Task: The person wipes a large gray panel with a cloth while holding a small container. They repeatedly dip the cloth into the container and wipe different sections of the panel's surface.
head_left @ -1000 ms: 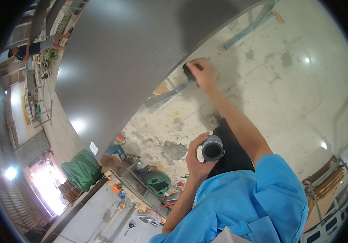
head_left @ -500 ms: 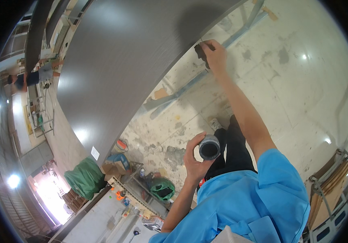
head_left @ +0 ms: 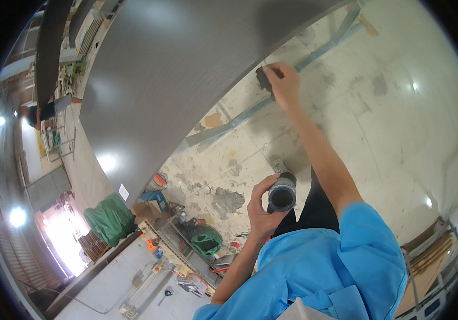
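Head view: left hand (head_left: 261, 207) has fingers and thumb curled round the side of a grey cup (head_left: 282, 197), close in front of the waist. Cup's mouth faces up at the camera, inside looks dark; can't tell if anything is in it. Side grip likely keeps it upright and the mouth unobstructed.

Right hand (head_left: 284, 84), arm stretched forward, pinches a dark pad (head_left: 264, 81) between thumb and fingers. Could be cloth or sponge, too blurred to say. Pad is just beside the near edge of a big grey panel (head_left: 170, 85); can't tell if they touch. Holding it by the back presumably leaves its far face free. Hands well apart, so cup probably sits near the body to stay steady.

Panel: smooth, faint grain, lamp glare, small white label (head_left: 124, 192) at its lower corner. Metal rails (head_left: 239, 118) show beneath and beyond its edge, maybe the stand.

Room: workshop. Pale floor (head_left: 367, 138), stained and patchy. Lower left, white workbench (head_left: 103, 280) with tools, green sheet (head_left: 110, 218) bundled by its far end. Rack (head_left: 455, 234) with cardboard at right. Co-worker (head_left: 53, 108) far left, bright doorway (head_left: 66, 240) below.
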`<state>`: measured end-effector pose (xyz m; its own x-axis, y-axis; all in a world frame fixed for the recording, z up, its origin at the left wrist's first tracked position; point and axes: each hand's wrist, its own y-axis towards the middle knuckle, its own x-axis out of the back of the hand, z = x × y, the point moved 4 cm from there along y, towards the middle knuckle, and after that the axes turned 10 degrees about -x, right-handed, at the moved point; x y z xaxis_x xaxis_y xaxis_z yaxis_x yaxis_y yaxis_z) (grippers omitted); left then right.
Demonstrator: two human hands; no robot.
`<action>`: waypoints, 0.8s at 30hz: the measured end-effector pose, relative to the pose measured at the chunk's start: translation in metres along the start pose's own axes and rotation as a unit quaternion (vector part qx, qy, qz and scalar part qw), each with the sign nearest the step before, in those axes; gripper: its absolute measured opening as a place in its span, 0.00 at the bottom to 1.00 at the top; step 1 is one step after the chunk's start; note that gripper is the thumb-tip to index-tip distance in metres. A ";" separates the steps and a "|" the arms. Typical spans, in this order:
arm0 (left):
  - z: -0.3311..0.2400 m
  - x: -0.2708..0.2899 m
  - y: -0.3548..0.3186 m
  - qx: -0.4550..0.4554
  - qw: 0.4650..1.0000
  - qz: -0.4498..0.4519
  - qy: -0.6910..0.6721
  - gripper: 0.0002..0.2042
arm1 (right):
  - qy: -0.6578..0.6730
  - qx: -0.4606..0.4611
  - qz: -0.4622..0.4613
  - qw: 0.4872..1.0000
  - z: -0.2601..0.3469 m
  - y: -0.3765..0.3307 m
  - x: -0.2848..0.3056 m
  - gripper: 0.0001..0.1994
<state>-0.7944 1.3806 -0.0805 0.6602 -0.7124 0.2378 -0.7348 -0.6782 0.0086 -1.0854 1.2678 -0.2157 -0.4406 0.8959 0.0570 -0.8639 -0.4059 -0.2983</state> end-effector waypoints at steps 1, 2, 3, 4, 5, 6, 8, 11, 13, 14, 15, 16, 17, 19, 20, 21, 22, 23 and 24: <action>-0.002 -0.007 0.003 0.011 1.000 -0.004 -0.014 0.42 | -0.025 0.003 0.021 0.999 0.000 -0.004 -0.002 0.08; -0.004 -0.012 0.005 0.010 1.000 -0.008 -0.010 0.42 | -0.063 0.034 0.048 0.996 0.002 -0.012 -0.008 0.07; -0.006 -0.016 0.008 0.009 1.000 -0.010 -0.005 0.42 | -0.044 0.056 0.066 0.995 0.002 -0.020 -0.013 0.07; -0.008 -0.020 0.010 0.009 1.000 -0.009 0.000 0.42 | -0.028 0.064 0.093 0.993 0.001 -0.030 -0.022 0.07; -0.010 -0.023 0.012 0.007 1.000 -0.014 -0.002 0.42 | -0.017 0.063 0.121 0.990 0.000 -0.037 -0.029 0.07; -0.011 -0.025 0.014 0.004 1.000 -0.018 -0.004 0.42 | -0.021 0.082 0.116 0.990 0.000 -0.045 -0.035 0.07; -0.014 -0.027 0.016 0.003 1.000 -0.021 0.003 0.42 | -0.014 0.060 0.149 0.987 -0.005 -0.055 -0.046 0.07; -0.013 -0.028 0.017 0.009 1.000 -0.019 0.015 0.42 | -0.024 0.094 0.134 0.986 -0.005 -0.051 -0.045 0.08; -0.012 -0.029 0.017 0.028 0.999 -0.017 0.013 0.42 | -0.057 0.067 0.125 0.988 -0.005 -0.034 -0.035 0.11; -0.011 -0.030 0.017 0.031 0.999 -0.019 0.008 0.42 | -0.029 0.002 0.120 0.992 -0.008 -0.022 -0.026 0.11; -0.011 -0.031 0.018 0.033 0.999 -0.021 0.004 0.41 | -0.017 0.022 0.079 0.996 -0.004 -0.008 -0.013 0.10; -0.011 -0.033 0.019 0.031 0.999 -0.024 -0.008 0.41 | -0.022 0.011 0.046 0.999 -0.002 0.008 0.001 0.09; -0.011 -0.034 0.021 0.033 0.999 -0.022 -0.002 0.41 | -0.037 -0.020 0.016 0.999 -0.001 0.019 0.012 0.08; -0.012 -0.039 0.025 0.031 0.999 -0.023 -0.019 0.41 | -0.012 0.001 -0.011 1.000 0.003 0.027 0.025 0.07; -0.013 -0.042 0.027 0.025 0.999 -0.020 -0.013 0.41 | 0.001 0.016 -0.035 0.999 0.005 0.026 0.027 0.07; -0.014 -0.045 0.029 0.021 0.999 -0.021 -0.016 0.41 | -0.016 0.030 0.007 0.999 0.006 0.022 0.023 0.07; -0.015 -0.047 0.032 0.021 0.999 -0.024 -0.032 0.41 | -0.026 0.059 0.037 0.997 0.007 0.015 0.016 0.06; -0.016 -0.049 0.034 0.017 1.000 -0.017 -0.017 0.41 | -0.035 0.084 0.054 0.994 0.008 0.006 0.008 0.06; -0.016 -0.050 0.036 0.016 1.000 -0.013 -0.016 0.41 | -0.051 0.102 0.082 0.990 0.007 -0.002 0.000 0.05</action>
<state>-0.8565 1.3949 -0.0761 0.6835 -0.7000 0.2068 -0.7130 -0.7010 -0.0164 -1.0856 1.2670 -0.2081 -0.5921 0.7964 0.1234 -0.8057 -0.5816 -0.1126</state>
